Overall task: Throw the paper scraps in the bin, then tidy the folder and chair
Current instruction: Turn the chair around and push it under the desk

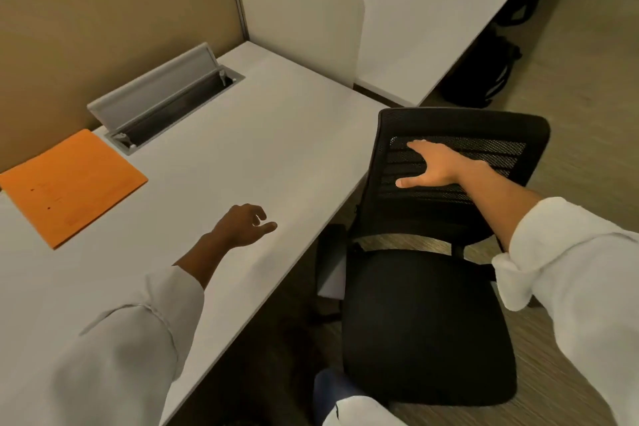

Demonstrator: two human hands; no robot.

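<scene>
Person w/ white long sleeves (570, 273) pushed up both forearms, cuffs bunched; dark blue shoe (328, 387) at btm.

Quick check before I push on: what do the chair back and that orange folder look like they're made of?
Black office chair backrest: looks like woven mesh in a hard, probably plastic frame; open weave shows beside the right hand. Flat orange folder: seemingly matte card or paper, thin with crisp edges, no gloss.

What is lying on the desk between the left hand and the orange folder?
Nothing: in the head view, only bare desk surface lies between the left hand and the orange folder.
</scene>
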